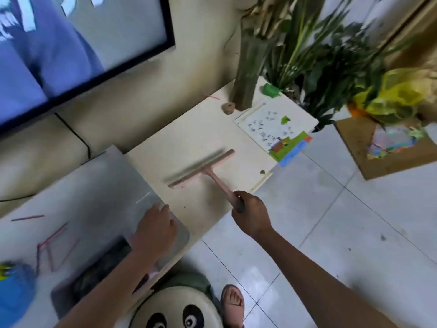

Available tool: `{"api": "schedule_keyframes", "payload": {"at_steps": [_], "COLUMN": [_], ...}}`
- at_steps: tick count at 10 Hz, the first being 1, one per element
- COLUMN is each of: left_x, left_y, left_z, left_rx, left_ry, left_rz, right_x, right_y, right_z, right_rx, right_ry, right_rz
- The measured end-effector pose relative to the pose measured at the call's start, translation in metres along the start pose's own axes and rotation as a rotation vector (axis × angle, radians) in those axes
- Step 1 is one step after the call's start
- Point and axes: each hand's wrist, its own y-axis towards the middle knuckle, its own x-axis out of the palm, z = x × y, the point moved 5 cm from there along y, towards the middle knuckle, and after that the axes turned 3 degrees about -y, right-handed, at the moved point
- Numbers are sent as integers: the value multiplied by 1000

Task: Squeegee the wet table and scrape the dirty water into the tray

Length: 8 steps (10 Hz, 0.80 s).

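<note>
Right hand (251, 214) clamped round the squeegee (201, 170) on the table (189, 136), left hand (155, 227) resting loose-fingered on the tray (106, 185): a skewed stroke risks sending dirty water over the table's edge.

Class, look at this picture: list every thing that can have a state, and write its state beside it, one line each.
Squeegee: blade on the table, handle held.
Right hand: grips the squeegee handle.
Left hand: rests on the tray.
Tray: lies left of the squeegee; contents blurred.
Table: wetness cannot be told.
Screen: switched on.
Cardboard box: open, coloured scraps inside.
</note>
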Motion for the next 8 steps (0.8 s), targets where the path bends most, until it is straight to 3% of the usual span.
{"api": "schedule_keyframes", "payload": {"at_steps": [1,2,4,6,8], "left_x": [12,24,46,48,49], "left_y": [13,16,19,23,22], "left_z": [0,-5,-22,-24,-18], "left_rx": [11,1,-80,-142,-59], "left_ry": [186,228,207,176,253], "left_rz": [26,41,8,44,65], "right_x": [29,55,89,112,106], "right_y": [39,64,84,85,83], "right_z": [8,12,20,26,26], "right_rx": [21,29,-22,-26,-116], "right_ry": [40,49,47,-117,-175], "right_rz": [-5,0,85,73,74]}}
